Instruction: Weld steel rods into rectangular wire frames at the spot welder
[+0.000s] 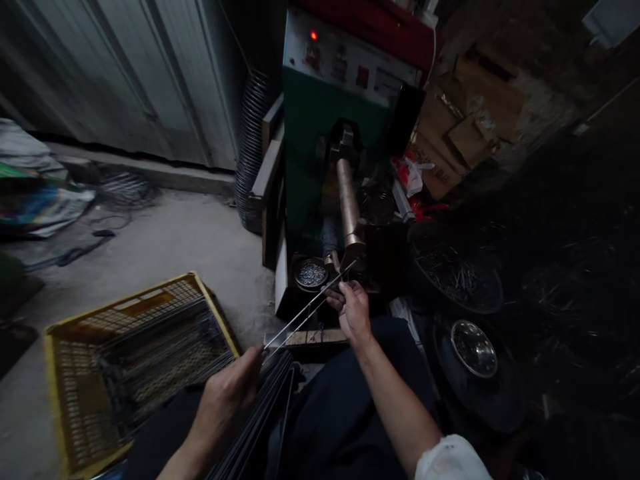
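The left hand [231, 388] is closed in a fist around the near ends of two thin metal rods [297, 316], which run forward and to the right from it. The right hand [354, 312], farther forward, has its thumb and fingers pinched together near the rods' far end; whether it also holds a small part is too dark to tell. The longer rod's tip pokes out just beyond the right fingertips, close under the lower end of a copper-coloured machine arm [348, 193]. That arm juts from a green machine [307, 127] ahead of the right hand, its red indicator light [313, 35] glowing near the top. Just left of the right fingertips sits a round dish [311, 273] full of small metal pieces. A bundle of rods [253, 423] lies across the lap, just right of the left wrist. To the left of the left hand, a yellow crate [54, 373] holds more rods. Right of the right forearm stands a shiny round bowl [474, 349], with a dark basin [493, 293] of thin metal pieces beyond it.
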The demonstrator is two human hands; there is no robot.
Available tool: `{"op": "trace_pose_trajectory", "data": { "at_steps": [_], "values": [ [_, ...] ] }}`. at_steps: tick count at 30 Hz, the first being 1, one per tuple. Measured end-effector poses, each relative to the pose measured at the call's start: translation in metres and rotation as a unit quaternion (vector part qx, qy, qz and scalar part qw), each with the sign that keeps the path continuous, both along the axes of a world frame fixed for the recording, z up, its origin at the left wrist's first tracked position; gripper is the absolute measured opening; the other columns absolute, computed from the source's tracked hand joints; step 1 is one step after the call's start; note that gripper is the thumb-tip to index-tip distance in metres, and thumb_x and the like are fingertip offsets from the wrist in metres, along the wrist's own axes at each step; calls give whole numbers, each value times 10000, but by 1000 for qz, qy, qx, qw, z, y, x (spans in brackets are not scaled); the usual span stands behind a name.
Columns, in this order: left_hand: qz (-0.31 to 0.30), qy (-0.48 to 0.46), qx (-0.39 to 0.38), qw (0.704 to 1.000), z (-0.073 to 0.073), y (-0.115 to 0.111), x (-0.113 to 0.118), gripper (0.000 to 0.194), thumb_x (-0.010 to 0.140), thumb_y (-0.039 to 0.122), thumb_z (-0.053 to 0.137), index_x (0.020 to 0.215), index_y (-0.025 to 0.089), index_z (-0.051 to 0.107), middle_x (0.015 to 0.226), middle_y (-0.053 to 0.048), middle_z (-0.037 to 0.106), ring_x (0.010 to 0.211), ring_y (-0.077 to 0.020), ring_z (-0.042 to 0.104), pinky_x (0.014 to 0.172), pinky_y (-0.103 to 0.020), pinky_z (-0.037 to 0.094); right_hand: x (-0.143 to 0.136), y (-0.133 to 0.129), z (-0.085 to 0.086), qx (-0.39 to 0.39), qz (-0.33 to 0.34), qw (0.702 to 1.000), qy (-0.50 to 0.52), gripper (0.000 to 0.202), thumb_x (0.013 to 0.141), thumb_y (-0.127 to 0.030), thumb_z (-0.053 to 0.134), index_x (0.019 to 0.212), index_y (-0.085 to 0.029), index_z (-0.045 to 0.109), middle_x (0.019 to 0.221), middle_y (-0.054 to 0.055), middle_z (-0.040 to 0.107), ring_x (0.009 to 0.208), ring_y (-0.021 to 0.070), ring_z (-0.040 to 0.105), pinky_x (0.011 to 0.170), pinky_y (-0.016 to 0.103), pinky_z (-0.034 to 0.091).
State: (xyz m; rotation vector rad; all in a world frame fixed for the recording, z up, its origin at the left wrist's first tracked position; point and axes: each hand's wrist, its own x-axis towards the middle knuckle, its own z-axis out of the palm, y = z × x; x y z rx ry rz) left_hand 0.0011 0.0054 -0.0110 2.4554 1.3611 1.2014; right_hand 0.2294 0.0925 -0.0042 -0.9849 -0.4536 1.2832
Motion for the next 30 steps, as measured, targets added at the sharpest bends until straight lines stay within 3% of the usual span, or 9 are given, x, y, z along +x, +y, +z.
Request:
{"op": "trace_pose_trajectory", "data": {
  "at_steps": [6, 11, 19, 25, 30],
  "values": [
    [2, -15, -37, 999, 0, 3, 1, 207, 996, 237, 380, 890, 184, 550, 590, 19, 617, 461, -127, 620, 474, -185, 431, -1, 7, 1, -8, -8, 1000, 0, 304, 694, -283, 776, 820, -198, 513, 779, 4, 705, 692, 177, 735, 534, 200, 569],
    [13, -5, -46, 999, -1, 3, -1, 160, 983, 223, 430, 965, 181, 584, 702, -6, 686, 529, -137, 655, 510, -199, 438, 0, 7, 0, -11, 1, 1000, 5, 282, 720, -310, 764, 801, -203, 516, 745, 1, 701, 645, 145, 705, 551, 216, 577],
    [-4, -7, -49, 999, 11, 14, 13, 215, 977, 264, 386, 819, 201, 519, 551, 33, 579, 415, -133, 569, 415, -211, 371, 25, 15, -2, -1, -12, 989, -150, 273, 697, -379, 763, 687, -177, 580, 514, -64, 564, 402, 51, 474, 376, 145, 375],
    [-7, -32, -63, 997, 8, 30, 23, 188, 955, 244, 413, 810, 200, 525, 564, 30, 583, 433, -125, 565, 427, -197, 365, 34, 24, -2, 13, -24, 988, -149, 281, 706, -390, 756, 697, -173, 577, 507, -76, 527, 411, 43, 433, 380, 141, 338],
    [15, -32, -99, 994, 9, 33, 15, 266, 963, 308, 416, 832, 177, 607, 597, -3, 631, 477, -131, 596, 486, -196, 419, 33, 27, 1, 13, -1, 993, -117, 298, 712, -397, 769, 696, -177, 568, 525, -67, 550, 410, 44, 437, 380, 150, 333]
  ]
}}
